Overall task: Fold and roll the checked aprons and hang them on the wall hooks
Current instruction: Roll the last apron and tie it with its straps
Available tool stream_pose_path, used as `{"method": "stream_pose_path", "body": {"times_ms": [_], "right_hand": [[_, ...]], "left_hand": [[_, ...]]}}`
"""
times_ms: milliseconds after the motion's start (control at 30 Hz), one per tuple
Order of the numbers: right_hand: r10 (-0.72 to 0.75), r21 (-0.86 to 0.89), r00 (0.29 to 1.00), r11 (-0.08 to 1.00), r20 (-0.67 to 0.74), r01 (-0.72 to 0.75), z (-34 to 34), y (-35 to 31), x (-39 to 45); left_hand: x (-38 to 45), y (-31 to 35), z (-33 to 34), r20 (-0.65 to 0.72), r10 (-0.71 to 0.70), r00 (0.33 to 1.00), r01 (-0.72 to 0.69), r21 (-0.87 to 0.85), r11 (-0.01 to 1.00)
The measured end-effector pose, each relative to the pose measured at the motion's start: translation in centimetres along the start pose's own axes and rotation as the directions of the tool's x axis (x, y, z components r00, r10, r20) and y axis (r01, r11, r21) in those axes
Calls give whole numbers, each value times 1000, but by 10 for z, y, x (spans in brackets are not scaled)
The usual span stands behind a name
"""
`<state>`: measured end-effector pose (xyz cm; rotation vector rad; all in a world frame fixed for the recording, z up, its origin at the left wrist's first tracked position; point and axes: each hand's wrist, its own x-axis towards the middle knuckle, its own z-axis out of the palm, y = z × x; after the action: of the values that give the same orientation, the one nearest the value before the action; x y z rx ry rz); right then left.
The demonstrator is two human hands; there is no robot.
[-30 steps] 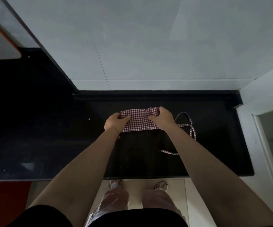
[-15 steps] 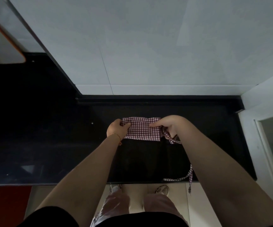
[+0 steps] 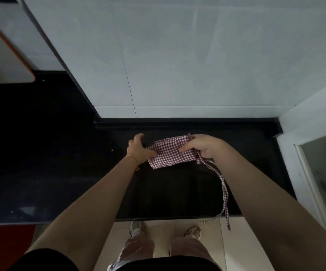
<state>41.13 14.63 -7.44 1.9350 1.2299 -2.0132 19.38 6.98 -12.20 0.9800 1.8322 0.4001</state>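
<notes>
Apron: checked apron (image 3: 171, 152), red and white, folded into a short thick bundle, held over the far part of the black counter (image 3: 60, 173), close to the wall; whether its underside touches the counter I cannot tell.
Right hand: right hand (image 3: 201, 146) grips the bundle's right end, fingers curled over the top edge and thumb lying along the cloth toward the middle.
Left hand: left hand (image 3: 138, 151) is at the bundle's left end, thumb pressed on the cloth's near-left corner, the other fingers spread and lifted off the fabric, pointing toward the wall.
Apron between hands: the bundle spans the gap from one hand to the other, tilted so its right end sits farther back than its left.
Tie: apron strap (image 3: 223, 189) comes out below the right hand, trails across the counter toward me and hangs over the front edge above the pale floor.
Wrist: a thin orange thread bracelet (image 3: 133, 159) circles the left wrist.
Surroundings: grey tiled wall (image 3: 197, 65) behind the counter.
</notes>
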Motion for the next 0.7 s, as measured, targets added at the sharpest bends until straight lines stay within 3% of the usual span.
{"method": "stream_pose_path", "body": {"times_ms": [100,167,200,300,433,633,700], "right_hand": [[-183,-142,981,971,64,191,-10,-36,-34],[-269,-249,957,924,111,289,-15,-67,-71],[-312,-291,942,896,120,334,-15,-78,-90],[-441,-374,890,811,115,450,-24,-117,-141],[-629,-386,777,716,4,582,-39,-153,-238],[-840,-480,535,506,-87,716,-56,-184,-378],[-875,-500,470,461,-118,733,-58,-189,-413]], "left_hand": [[-16,50,-34,283,213,935,-255,122,959],[-39,94,-57,448,240,861,-333,141,932],[-53,111,-66,460,261,849,-366,155,918],[-84,161,-99,401,330,855,-422,166,891],[-149,223,-151,295,485,823,-538,135,832],[-241,308,-204,262,663,701,-703,103,703],[-265,327,-212,157,744,649,-760,116,639]]}}
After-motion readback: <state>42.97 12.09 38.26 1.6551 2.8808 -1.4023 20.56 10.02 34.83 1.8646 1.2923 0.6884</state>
